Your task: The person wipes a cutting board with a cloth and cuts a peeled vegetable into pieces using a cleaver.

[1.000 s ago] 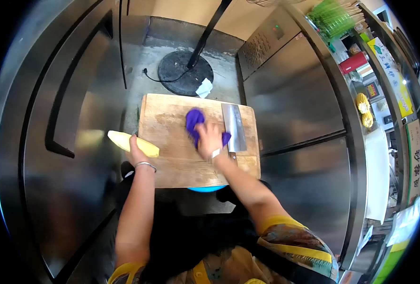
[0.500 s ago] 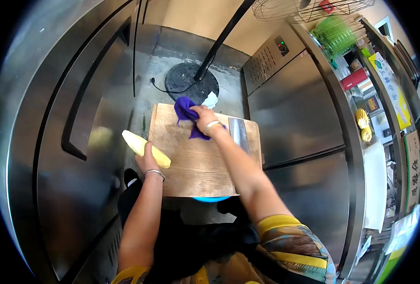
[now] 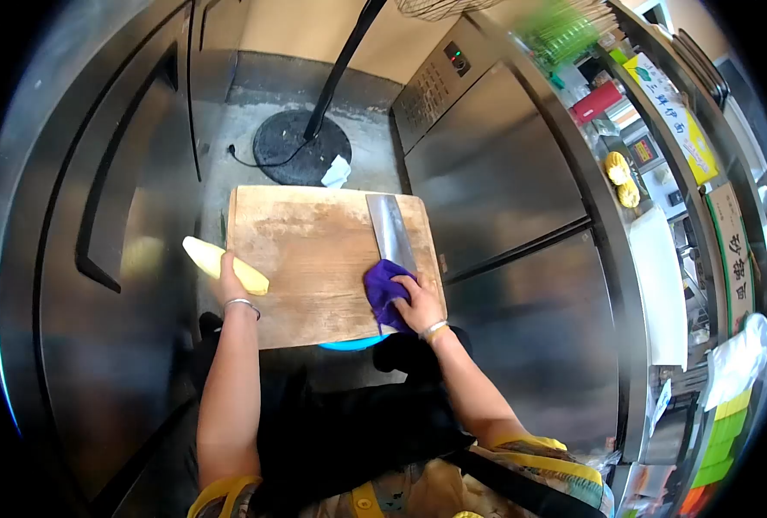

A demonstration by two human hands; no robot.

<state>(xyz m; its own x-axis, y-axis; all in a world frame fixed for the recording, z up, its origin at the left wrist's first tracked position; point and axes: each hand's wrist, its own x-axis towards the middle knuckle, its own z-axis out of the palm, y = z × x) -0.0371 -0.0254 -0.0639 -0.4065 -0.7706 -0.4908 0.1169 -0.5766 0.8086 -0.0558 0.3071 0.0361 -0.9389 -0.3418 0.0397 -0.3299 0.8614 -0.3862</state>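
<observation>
My left hand is wrapped round a long, pale yellow peeled vegetable, held at the left edge of a wooden cutting board. On the board's right side lies a wide-bladed knife, its blade pointing away from me. My right hand grips a purple cloth near the board's front right corner. The cloth covers the near end of the knife, so the handle is hidden.
Steel cabinets stand at left and right. Behind the board is a round black stand base with a pole and cord. A blue basin rim shows below the board. Shelves at far right hold yellow peeled pieces.
My right hand has drawn the purple cloth from the board's far side to its near right corner, over the knife's near end. The view has shifted right; my left hand still holds the vegetable.
</observation>
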